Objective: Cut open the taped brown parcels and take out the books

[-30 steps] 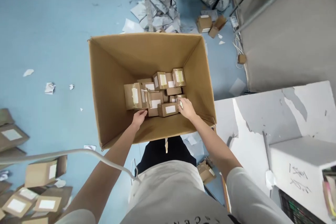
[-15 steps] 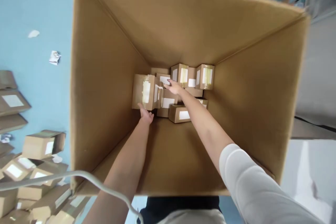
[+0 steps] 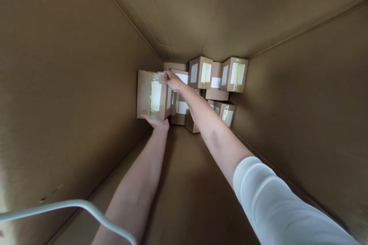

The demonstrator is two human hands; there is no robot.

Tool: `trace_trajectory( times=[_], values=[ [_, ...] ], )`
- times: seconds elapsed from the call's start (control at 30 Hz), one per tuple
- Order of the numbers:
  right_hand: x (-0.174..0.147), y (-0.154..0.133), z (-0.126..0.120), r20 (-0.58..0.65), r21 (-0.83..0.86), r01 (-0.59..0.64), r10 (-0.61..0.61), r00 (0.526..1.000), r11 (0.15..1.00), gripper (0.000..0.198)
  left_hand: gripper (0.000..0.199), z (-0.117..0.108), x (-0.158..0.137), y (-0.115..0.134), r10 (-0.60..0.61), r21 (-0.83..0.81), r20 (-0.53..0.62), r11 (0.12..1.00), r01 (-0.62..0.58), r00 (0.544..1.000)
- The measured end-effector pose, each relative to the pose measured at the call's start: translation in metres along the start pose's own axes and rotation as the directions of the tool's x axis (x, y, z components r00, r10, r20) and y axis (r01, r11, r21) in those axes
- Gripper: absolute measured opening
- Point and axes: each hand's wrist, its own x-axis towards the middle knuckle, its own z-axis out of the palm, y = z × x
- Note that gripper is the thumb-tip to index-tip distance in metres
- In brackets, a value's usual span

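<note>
Deep inside a large cardboard carton [image 3: 94, 38], a small brown cardboard box [image 3: 144, 93] with a white label and clear tape sits against the left wall. My left hand [image 3: 158, 123] holds this box along its near side, palm against it and thumb by the near right corner. At the far right corner of the same box, the bent fingers of my right hand [image 3: 173, 80] grip its edge; some fingertips are hidden. Just right of it stands another labelled box [image 3: 183, 76], partly behind my right hand and forearm.
More small labelled boxes, such as one by the back wall [image 3: 198, 72], one in the far right corner [image 3: 234, 74] and one nearer [image 3: 227, 113], fill the far end of the carton. Tall carton walls enclose both arms. A white cable [image 3: 77, 203] crosses at lower left.
My view has moved deeper into the carton, so the floor outside is gone from sight. My right hand has shifted left from the neighbouring box onto the left box's corner.
</note>
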Motion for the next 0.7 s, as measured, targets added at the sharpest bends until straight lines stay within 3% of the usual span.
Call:
trace_trajectory(
  times=[0.1, 0.2, 0.33, 0.47, 0.57, 0.63, 0.7],
  values=[
    [-0.023, -0.007, -0.01, -0.062, -0.02, 0.055, -0.057, 0.996, 0.998, 0.032, 0.101, 0.004, -0.02, 0.003, -0.003, -0.109, -0.053, 0.994, -0.003, 0.999],
    [-0.061, -0.016, -0.032, -0.164, -0.046, 0.053, -0.059, 0.985, 0.998, 0.024, 0.094, 0.01, -0.05, 0.014, 0.079, -0.202, -0.001, 0.976, -0.077, 0.997],
    [-0.132, -0.035, -0.075, -0.311, 0.029, 0.083, -0.069, 0.948, 0.996, 0.015, 0.082, 0.019, -0.108, 0.043, 0.116, -0.174, 0.039, 0.979, -0.108, 0.992],
    [-0.222, -0.069, -0.116, -0.45, 0.179, 0.161, -0.064, 0.89, 0.971, 0.018, 0.073, 0.026, -0.185, 0.077, 0.146, -0.086, 0.091, 0.987, -0.138, 0.985],
    [-0.301, -0.104, -0.137, -0.538, 0.215, 0.154, -0.015, 0.843, 0.964, 0.021, 0.067, 0.022, -0.247, 0.099, 0.17, 0.019, 0.179, 0.984, -0.176, 0.969],
    [-0.356, -0.128, -0.143, -0.598, 0.205, 0.151, 0.001, 0.802, 0.967, 0.021, 0.063, 0.011, -0.285, 0.111, 0.204, 0.077, 0.268, 0.97, -0.232, 0.942],
    [-0.41, -0.149, -0.142, -0.666, 0.192, 0.176, -0.003, 0.746, 0.965, 0.021, 0.06, -0.004, -0.318, 0.12, 0.252, 0.103, 0.405, 0.942, -0.318, 0.879]
  ],
)
